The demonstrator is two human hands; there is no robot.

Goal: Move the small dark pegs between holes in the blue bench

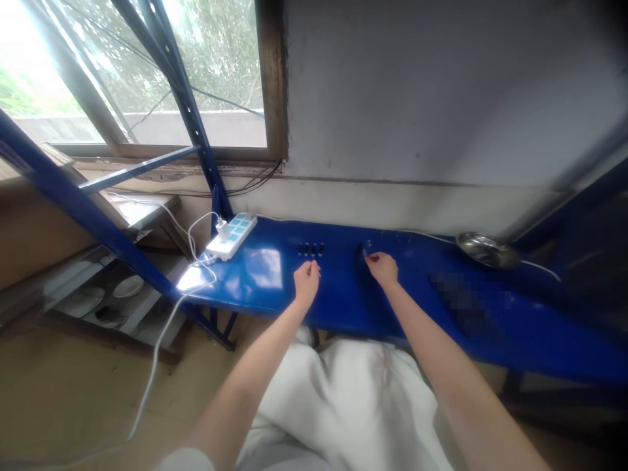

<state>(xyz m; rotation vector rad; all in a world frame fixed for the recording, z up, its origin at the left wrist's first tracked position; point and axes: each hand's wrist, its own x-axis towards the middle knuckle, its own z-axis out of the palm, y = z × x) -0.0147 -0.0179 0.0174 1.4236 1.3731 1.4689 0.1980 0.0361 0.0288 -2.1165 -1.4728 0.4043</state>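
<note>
My left hand (pixel 307 281) is over the blue table, its fingers pinched together just in front of a short row of small black cylinders with pale ends (pixel 307 249). Whatever its fingertips hold, if anything, is too small to make out. Farther right, my right hand (pixel 383 267) pinches at the tabletop. A small dark piece (pixel 362 250) lies at its fingertips, and I cannot tell whether it is gripped. Just beyond that hand are tiny clear bits (pixel 369 243).
A white power strip (pixel 234 235) with a plugged-in adapter stands at the table's left end, its cable hanging down. A shiny metal bowl (pixel 483 249) sits at the back right. Blue rack posts (pixel 189 111) rise at left. A blurred dark object (pixel 461 304) lies right.
</note>
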